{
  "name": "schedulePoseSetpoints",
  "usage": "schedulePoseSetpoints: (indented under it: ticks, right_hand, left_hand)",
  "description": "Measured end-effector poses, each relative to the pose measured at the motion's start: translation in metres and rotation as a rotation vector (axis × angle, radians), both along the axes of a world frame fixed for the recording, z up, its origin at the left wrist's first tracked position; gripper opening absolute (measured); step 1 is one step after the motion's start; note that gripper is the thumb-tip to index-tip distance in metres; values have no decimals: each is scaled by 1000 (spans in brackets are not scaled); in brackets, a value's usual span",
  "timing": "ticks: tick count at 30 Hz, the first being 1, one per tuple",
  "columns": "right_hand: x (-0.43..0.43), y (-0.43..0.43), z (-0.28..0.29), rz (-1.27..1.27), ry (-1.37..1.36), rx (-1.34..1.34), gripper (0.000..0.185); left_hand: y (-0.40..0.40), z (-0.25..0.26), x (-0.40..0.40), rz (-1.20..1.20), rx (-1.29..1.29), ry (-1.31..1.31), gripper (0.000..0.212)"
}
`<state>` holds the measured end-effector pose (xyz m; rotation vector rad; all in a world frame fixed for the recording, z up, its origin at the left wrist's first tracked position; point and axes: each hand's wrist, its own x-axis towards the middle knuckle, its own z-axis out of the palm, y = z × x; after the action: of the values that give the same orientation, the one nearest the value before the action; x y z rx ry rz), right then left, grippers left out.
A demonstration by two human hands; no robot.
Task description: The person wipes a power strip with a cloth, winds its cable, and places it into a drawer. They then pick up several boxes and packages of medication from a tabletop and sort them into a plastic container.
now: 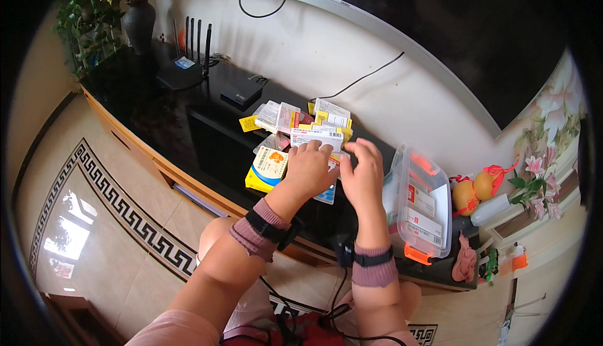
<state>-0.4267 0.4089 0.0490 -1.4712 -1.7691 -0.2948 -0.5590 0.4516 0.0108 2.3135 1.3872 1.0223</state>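
Palm down, my left hand (308, 169) reaches over a pile of medicine boxes, its fingertips at the lower edge of a white medicine box (316, 138). What lies under its palm is hidden. Just right of the pile, my right hand (362, 174) is raised with thumb and fingers apart and nothing seen between them. A yellow and white medicine box (267, 169) lies left of my left hand. Below that hand a blue blister pack (326, 194) shows partly. Several more boxes, including a white and red one (288, 116), lie behind.
A clear plastic bin (447, 204) with orange latches stands at right, holding white boxes. Gourd ornaments (466, 197) sit beyond it. On the black cabinet top (160, 115) are a router (181, 73), a black set-top box (241, 92) and a vase (140, 23). A television (471, 30) overhangs the back.
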Motion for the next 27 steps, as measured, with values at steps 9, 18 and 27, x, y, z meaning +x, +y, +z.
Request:
schedulePoseSetpoints:
  ticks: [9, 18, 27]
  right_hand:
    - [34, 191, 38, -409, -175, -575, 36]
    - [74, 267, -15, -159, -209, -733, 54]
    - [71, 300, -38, -2, -119, -961, 67]
  left_hand:
    - [26, 3, -11, 83, -47, 57, 57]
    - [38, 0, -13, 119, 47, 19, 58]
    - [43, 5, -22, 140, -18, 12, 57]
